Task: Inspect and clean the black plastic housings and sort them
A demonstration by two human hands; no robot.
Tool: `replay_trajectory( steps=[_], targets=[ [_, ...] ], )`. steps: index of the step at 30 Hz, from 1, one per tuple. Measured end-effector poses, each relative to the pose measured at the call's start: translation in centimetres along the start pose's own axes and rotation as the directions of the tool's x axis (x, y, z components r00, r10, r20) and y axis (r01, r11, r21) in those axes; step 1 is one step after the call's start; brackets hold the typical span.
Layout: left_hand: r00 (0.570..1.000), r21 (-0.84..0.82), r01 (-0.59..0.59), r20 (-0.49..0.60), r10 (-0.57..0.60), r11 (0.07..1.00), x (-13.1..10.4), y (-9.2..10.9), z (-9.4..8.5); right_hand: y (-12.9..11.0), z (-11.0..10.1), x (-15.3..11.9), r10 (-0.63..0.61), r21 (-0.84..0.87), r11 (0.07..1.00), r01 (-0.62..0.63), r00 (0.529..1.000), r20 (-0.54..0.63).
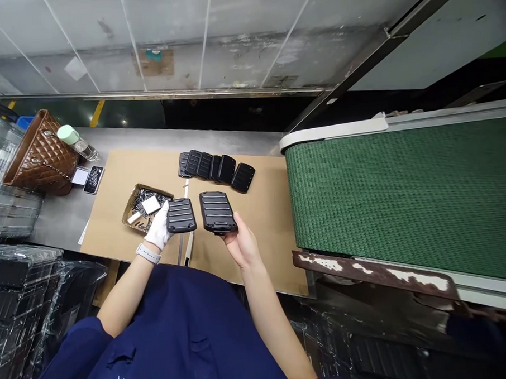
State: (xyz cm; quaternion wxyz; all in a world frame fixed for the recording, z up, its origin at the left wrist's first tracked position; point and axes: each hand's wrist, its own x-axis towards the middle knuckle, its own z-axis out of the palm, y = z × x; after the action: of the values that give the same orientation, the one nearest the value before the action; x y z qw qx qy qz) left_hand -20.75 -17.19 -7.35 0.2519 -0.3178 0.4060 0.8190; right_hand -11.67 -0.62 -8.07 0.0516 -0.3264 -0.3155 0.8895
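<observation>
My left hand [158, 228], in a white glove, grips a ribbed black plastic panel [181, 216] by its left side. In my bare right hand [242, 243] is a second black ribbed panel [217, 209], held at its lower right corner. The two panels are side by side above the cardboard-covered table, with a small gap between them. Beyond them lies an overlapping row of similar black panels [204, 166]. A shallow cardboard box [127, 217] with many small dark pieces and white blocks sits just beyond my left hand.
To the right runs a green conveyor belt [404, 194] with a pale edge rail. On the left are a brown quilted bag [46, 154], a bottle with a mint cap [69, 135] and a phone [94, 179]. Clear plastic trays [14, 300] are stacked at the lower left.
</observation>
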Motion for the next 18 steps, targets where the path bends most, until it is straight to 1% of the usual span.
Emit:
replay_trajectory(
  steps=[5, 9, 12, 15, 18],
  targets=[
    [1.000, 0.002, 0.019, 0.007, -0.019, 1.000, -0.5, 0.3, 0.9, 0.1, 0.1, -0.1, 0.002, -0.020, 1.000, -0.001, 1.000, 0.023],
    [1.000, 0.005, -0.014, 0.028, 0.014, 1.000, 0.0, 0.1, 0.5, 0.3, -0.4, -0.1, -0.004, -0.037, 0.999, 0.006, 0.999, 0.032],
    [0.999, -0.011, -0.019, 0.044, 0.019, 1.000, 0.2, 0.0, 0.2, 0.9, -1.3, 0.4, -0.012, -0.070, 0.997, 0.015, 0.999, 0.042],
    [0.999, -0.024, -0.004, 0.045, 0.005, 1.000, -0.2, 0.3, 0.4, 2.1, -2.8, 1.9, -0.064, -0.158, 0.985, 0.063, 0.998, 0.000],
    [1.000, 0.002, -0.020, -0.007, 0.020, 1.000, -1.0, 0.6, 0.7, 3.5, -4.5, 3.8, -0.148, -0.243, 0.962, 0.120, 0.984, -0.099]
  ],
)
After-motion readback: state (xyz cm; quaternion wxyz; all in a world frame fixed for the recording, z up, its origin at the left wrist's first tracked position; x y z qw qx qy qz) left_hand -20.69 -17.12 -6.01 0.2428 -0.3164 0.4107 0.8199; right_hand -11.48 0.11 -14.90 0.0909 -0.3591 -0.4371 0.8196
